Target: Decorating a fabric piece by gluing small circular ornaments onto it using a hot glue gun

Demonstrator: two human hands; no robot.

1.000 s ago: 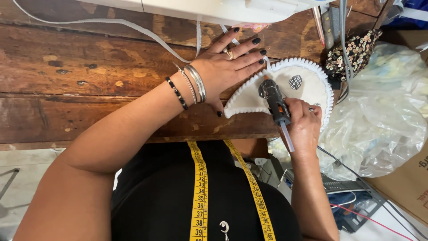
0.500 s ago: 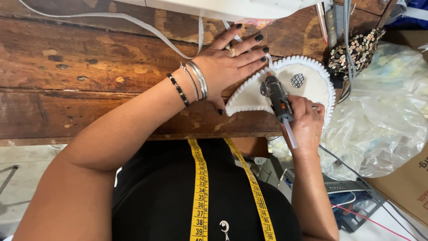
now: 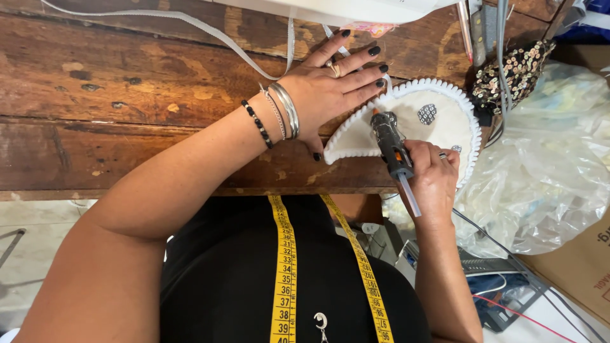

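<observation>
Right hand (image 3: 434,178) clenches a black glue gun (image 3: 389,141) over the cream scalloped-edge fabric piece (image 3: 413,121), two silver embellishments (image 3: 427,114) attached, most bare; left hand (image 3: 330,89) spread flat, steadying it.

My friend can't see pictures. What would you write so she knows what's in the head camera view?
A person's right hand holds a black glue gun, tip down on a cream, crescent-shaped fabric piece with white scalloped trim, while the left hand presses flat on its edge. It lies on a worn wooden table; a yellow measuring tape hangs around the person's neck.
</observation>
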